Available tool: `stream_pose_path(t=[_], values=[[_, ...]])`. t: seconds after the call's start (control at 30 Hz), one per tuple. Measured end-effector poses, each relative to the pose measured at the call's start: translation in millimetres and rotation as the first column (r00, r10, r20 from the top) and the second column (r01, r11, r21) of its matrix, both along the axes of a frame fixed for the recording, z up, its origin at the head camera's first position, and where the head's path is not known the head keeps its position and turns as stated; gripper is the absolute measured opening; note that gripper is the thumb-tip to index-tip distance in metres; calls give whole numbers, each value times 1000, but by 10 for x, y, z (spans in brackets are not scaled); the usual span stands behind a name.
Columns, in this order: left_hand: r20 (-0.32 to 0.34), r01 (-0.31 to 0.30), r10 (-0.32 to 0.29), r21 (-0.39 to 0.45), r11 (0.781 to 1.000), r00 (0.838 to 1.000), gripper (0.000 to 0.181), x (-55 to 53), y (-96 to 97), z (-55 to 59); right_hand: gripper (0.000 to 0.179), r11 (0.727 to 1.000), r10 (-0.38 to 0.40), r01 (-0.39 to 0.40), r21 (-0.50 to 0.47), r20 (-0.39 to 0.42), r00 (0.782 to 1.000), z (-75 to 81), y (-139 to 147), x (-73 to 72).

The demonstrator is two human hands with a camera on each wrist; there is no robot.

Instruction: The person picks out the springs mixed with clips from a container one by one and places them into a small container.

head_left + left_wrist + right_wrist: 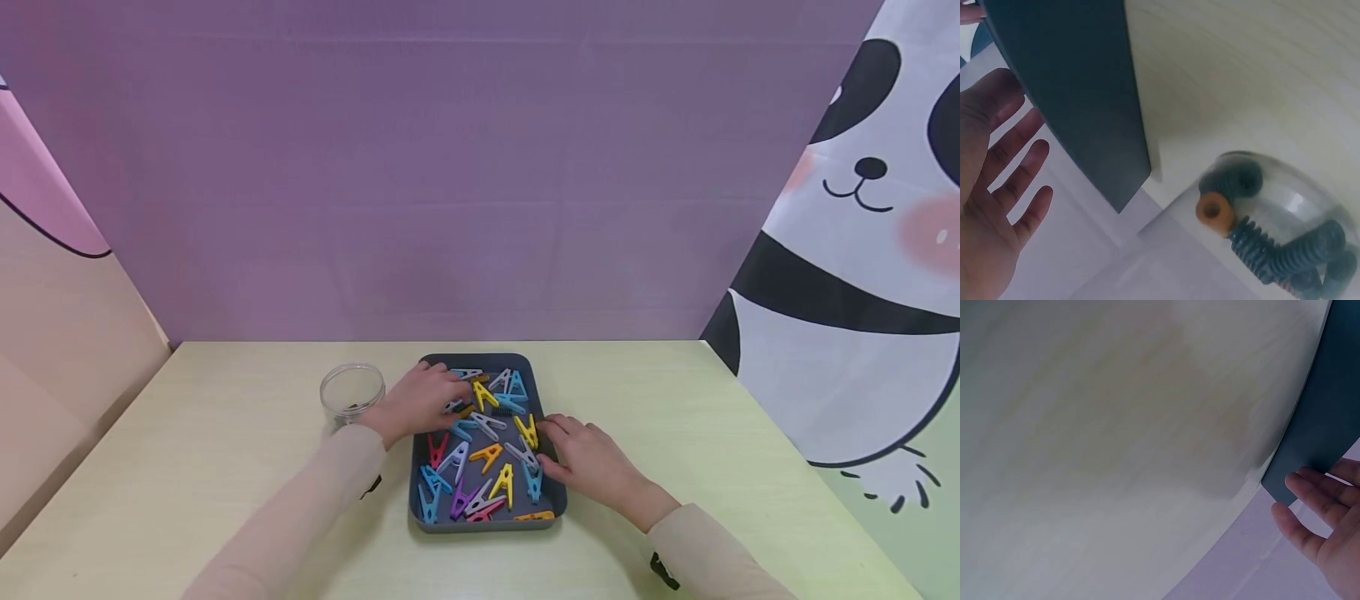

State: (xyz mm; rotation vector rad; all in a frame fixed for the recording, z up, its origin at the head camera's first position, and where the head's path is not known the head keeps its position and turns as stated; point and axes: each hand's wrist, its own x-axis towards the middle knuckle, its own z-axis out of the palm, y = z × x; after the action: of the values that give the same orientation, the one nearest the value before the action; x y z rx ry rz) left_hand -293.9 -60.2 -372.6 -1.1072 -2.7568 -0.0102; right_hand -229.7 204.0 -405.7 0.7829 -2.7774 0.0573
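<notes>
A dark grey tray on the table holds many small plastic clips in several colours, including a yellow clip, a purple clip and an orange clip. My left hand reaches over the tray's left rim, above clips near the far end. In the left wrist view its fingers are spread and slightly bent; its fingertips' contact with the clips is hidden. At the right rim, my right hand rests with extended fingers against the tray's side.
Left of the tray, beside my left wrist, stands a round clear container. Dark ribbed coil-like pieces and an orange ring-shaped piece lie inside it. A purple cloth backdrop hangs behind the pale wooden table.
</notes>
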Motion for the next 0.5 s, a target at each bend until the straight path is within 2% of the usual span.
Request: stream_pose_path(t=[0.5], values=[[2,-37,37,-109,993,999,31,-132,119,-91,48,1000,-3,3,3,6,1000,7,-3,8]])
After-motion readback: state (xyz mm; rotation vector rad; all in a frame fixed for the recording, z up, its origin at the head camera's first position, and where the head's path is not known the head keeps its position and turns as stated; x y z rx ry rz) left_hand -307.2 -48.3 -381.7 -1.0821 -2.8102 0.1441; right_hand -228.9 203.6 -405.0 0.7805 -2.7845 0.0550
